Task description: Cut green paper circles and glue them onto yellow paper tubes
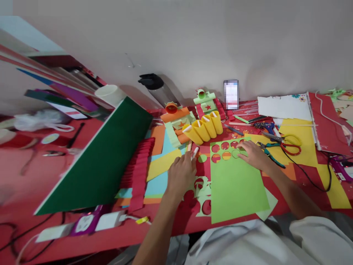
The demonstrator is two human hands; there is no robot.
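From my remote head view, I see the left hand [180, 175] holding a white stick [195, 152]; the right hand [252, 152], fingers slightly parted, touches the green sheet [238, 191] on the red surface [30, 187]. Careless pulling could tear the narrow paper bridges [221, 152].

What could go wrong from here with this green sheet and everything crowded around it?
The green sheet might tear around its round holes, close to the right hand. The right forearm could snag the black cord nearby. The phone, standing upright near the wall, might tip if bumped.
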